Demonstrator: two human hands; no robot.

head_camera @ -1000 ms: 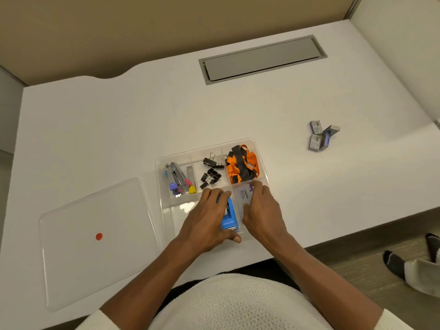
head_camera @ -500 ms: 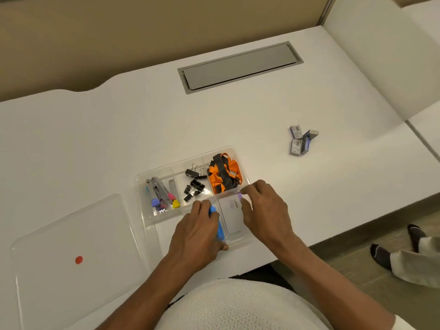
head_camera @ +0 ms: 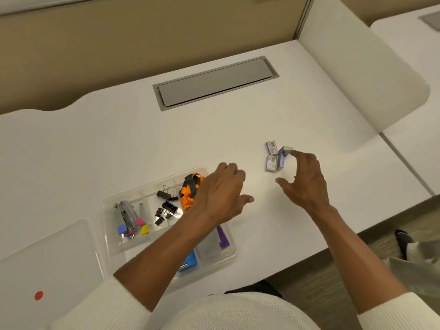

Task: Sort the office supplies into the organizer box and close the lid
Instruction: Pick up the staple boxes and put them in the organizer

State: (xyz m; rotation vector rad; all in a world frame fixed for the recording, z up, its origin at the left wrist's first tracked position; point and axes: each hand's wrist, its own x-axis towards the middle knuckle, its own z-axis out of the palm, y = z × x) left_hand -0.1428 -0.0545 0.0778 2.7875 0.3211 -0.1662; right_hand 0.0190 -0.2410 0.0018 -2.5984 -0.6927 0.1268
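The clear organizer box (head_camera: 107, 236) sits near the table's front edge. It holds staple removers (head_camera: 129, 220), black binder clips (head_camera: 165, 208), an orange and black lanyard (head_camera: 190, 189), a blue stapler (head_camera: 189, 264) and a purple-edged card (head_camera: 222, 236). A few small grey staple boxes (head_camera: 273, 156) lie on the table to the right of it. My right hand (head_camera: 303, 179) is open, fingertips almost at the staple boxes. My left hand (head_camera: 222, 194) hovers over the organizer's right end, fingers loosely curled, holding nothing.
The clear lid (head_camera: 47, 270) with a red dot lies flat to the left of the box. A grey cable hatch (head_camera: 214, 82) is set into the table at the back. A white divider panel (head_camera: 357, 75) stands on the right. Someone's foot (head_camera: 404, 241) shows at the right on the floor.
Both hands left the organizer's front compartments. My right hand moved right to the staple boxes and my left hand followed up and right. The view shifted rightward.
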